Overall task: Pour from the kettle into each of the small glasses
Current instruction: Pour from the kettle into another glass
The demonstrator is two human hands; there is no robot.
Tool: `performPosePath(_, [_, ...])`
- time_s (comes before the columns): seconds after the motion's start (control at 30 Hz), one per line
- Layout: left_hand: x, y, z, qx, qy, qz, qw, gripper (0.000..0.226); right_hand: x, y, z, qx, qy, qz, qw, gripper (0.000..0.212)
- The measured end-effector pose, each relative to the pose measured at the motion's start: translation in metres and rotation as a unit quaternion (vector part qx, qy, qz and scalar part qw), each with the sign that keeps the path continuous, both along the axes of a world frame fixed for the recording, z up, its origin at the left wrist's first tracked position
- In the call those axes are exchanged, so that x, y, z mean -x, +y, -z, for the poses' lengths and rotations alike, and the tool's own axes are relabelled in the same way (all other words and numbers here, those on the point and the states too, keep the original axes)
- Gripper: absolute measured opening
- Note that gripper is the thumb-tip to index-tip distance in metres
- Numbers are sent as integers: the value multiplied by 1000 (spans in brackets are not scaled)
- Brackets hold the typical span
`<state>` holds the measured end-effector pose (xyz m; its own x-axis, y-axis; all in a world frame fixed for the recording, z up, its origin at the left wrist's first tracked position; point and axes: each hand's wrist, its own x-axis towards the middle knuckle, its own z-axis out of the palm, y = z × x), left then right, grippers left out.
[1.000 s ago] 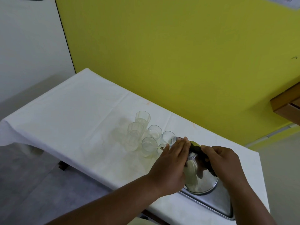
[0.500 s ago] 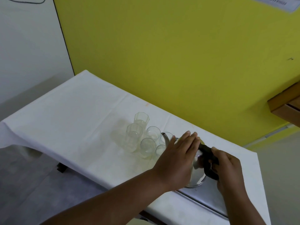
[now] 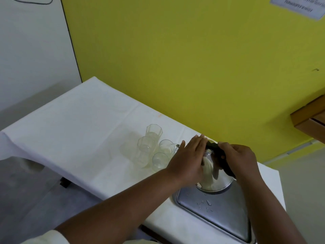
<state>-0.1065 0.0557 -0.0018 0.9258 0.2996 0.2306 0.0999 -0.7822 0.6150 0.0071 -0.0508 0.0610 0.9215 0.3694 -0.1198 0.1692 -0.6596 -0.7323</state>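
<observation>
A shiny steel kettle (image 3: 216,176) with a black handle is tipped toward the left over the near end of a metal tray (image 3: 221,213). My right hand (image 3: 239,159) grips the black handle. My left hand (image 3: 190,161) lies flat against the kettle's lid and side. The spout tip (image 3: 178,146) points at a cluster of small clear glasses (image 3: 160,160). Two taller faceted glasses (image 3: 154,133) stand at the back left of the cluster. My left hand hides the glasses nearest the kettle.
A white cloth covers the table (image 3: 79,124), whose left edge drops off to the floor. A yellow wall (image 3: 193,67) runs close behind the table. Water drops lie on the tray. A wooden shelf corner (image 3: 309,118) juts in at the right.
The kettle has been tipped further toward the glasses and both hands have moved up and left with it. The glasses have not moved.
</observation>
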Motion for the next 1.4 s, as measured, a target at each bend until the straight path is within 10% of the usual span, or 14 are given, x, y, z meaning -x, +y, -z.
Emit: performPosePath(1.4, [-2, 3, 1, 40, -7, 16, 999, 86, -8, 9, -13, 151, -105, -59, 981, 55])
